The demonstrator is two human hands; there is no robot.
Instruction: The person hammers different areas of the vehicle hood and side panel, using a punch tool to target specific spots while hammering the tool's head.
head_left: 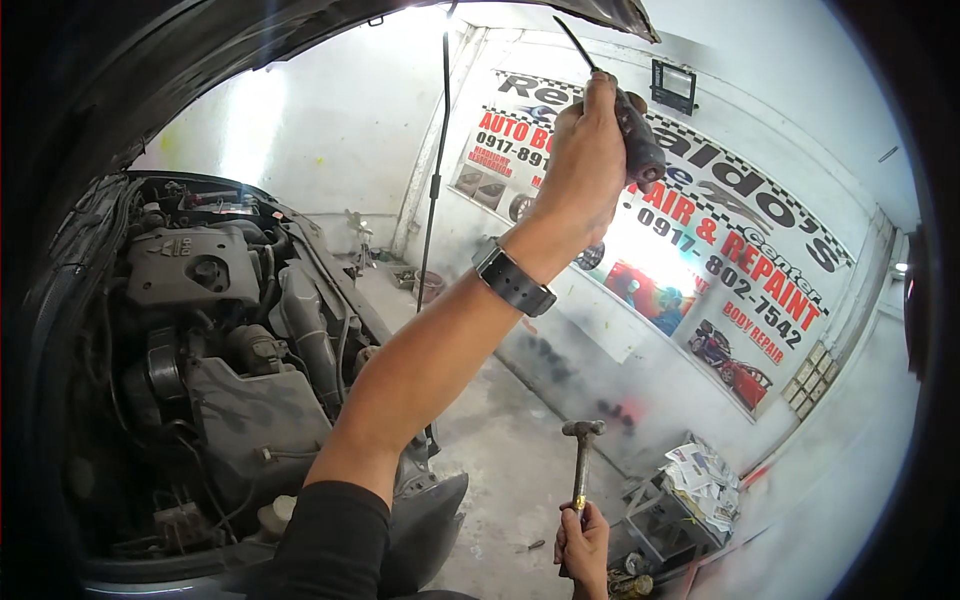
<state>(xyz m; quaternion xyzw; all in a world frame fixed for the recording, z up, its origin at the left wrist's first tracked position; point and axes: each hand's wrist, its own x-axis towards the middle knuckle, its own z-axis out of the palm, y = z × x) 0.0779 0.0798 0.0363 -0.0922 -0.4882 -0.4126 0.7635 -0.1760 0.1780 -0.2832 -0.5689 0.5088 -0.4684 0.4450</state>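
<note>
My left hand [582, 150] is raised high toward the hood's edge, fingers closed round the dark, thick handle of what looks like a screwdriver [642, 150]. Its thin shaft points up and to the left, the tip apart from the raised hood [560, 8] as far as I can see. A watch with a dark strap [515, 283] is on that wrist. Low in the view, my right hand [584, 548] grips a hammer [582, 455] by its handle, head up. The hammer's head touches nothing.
An open engine bay [225, 370] fills the left, with a thin hood prop rod [440, 170] beside it. A large printed banner [740, 250] hangs on the white wall. A small stand with newspapers [700, 485] is at lower right; a small tool [537, 545] lies on the floor.
</note>
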